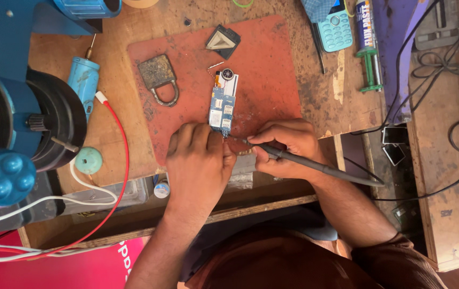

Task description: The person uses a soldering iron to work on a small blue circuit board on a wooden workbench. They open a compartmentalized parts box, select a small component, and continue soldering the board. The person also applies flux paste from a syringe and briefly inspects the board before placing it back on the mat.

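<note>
On a worn red mat (272, 64) at a cluttered wooden bench (342, 96), a person works over a small blue circuit board (223, 107) that lies flat near the mat's near edge, its long axis running far to near. The left hand (200, 160) rests palm down, fingers curled and pressed at the board's near end, pinning it in place. The right hand (288, 147) is closed in a pen grip around a dark soldering iron (315, 163), whose tip meets the board's near edge just beside the left fingertips; its cord trails off to the right.

The board looks thin, light and stiff, likely to skate on the mat unless held down, and fragile at its small soldered parts and the round component at its far end. Its bare edges appear the safest place to hold it, well clear of the hot tip.

Left of the board lies a rusty padlock (158, 77); beyond it, a dark triangular piece (223, 41). A blue keypad phone (335, 29) and a flux syringe (367, 40) sit at the far right. A blue rotary tool (84, 83), a red wire (122, 160) and a large blue machine (20, 96) crowd the left side.
</note>
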